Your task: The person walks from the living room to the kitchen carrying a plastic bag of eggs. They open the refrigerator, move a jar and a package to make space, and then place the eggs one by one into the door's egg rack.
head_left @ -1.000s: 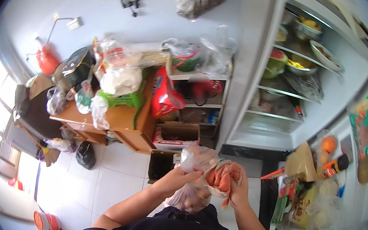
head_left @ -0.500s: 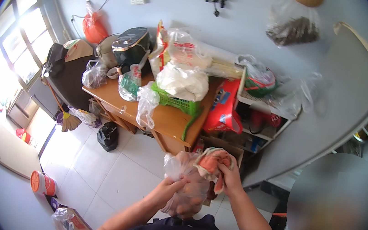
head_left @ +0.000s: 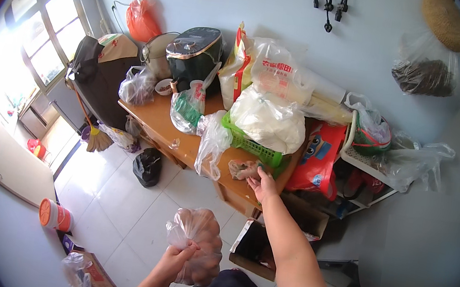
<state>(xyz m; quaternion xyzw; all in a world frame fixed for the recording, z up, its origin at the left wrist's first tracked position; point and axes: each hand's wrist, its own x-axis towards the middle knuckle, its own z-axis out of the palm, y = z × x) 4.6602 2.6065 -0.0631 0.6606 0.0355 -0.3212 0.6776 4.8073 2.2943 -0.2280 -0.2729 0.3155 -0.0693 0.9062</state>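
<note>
Two bare hands show in the head view, well apart. The left hand has its grip pinched tight on the gathered neck of a clear, crinkled plastic bag with pale orange contents, held low over the white tiled floor, in front of the person's dark shirt. The right hand reaches to the front edge of the cluttered wooden bench, its fingers spread and curled loosely, fingertips touching a small crumpled pinkish plastic bag lying at that edge. Just behind this small bag stands a green slatted plastic basket carrying a bulging white plastic sack. A black rice cooker sits at the bench's back edge against the blue wall.
</note>
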